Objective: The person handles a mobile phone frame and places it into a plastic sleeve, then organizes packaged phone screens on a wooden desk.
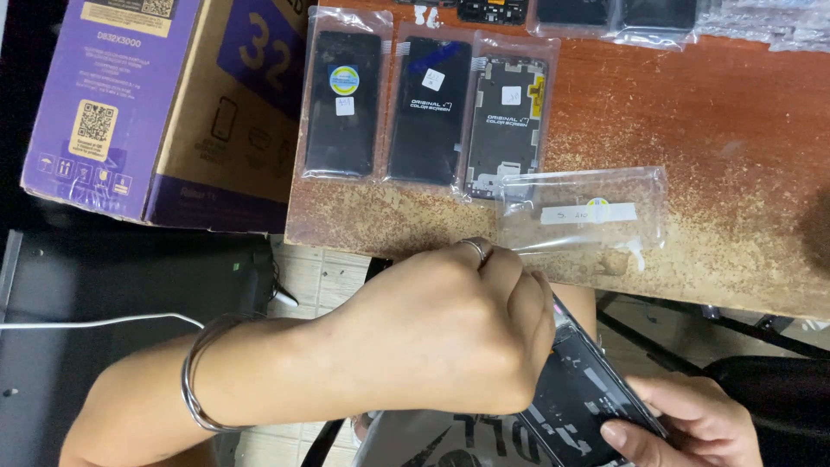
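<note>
From the head camera I see my left hand (450, 333) closed into a loose fist, knuckles up, fingers curled down onto the upper end of a phone (579, 398); the hand covers that end, so I cannot tell exactly how the fingertips sit on it; a ring is on one finger and a metal bangle (201, 372) circles the wrist. The phone lies with its back off and dark inner parts showing, slanting from under the fist down toward five o'clock; it sits at about four o'clock from the left hand, touching it. My right hand (692, 424) is at the lower right corner, fingers clamped on the phone's lower edge, thumb on top.

At twelve o'clock from the left hand, on the worn wooden table (735, 112), lies a clear plastic bag (584, 212) with a white paper label and a small round sticker; it looks flat, and I cannot make out anything else inside. Further up at eleven o'clock three clear sleeves lie side by side, touching: the left sleeve (343, 104) holds a black screen with a round sticker; the middle sleeve (430, 108) holds a black screen; the right sleeve (507, 125) holds a screen frame with parts showing. More bagged parts (640, 17) line the far edge at one o'clock. A purple and brown cardboard box (164, 104) stands at ten o'clock, beside the table.
</note>
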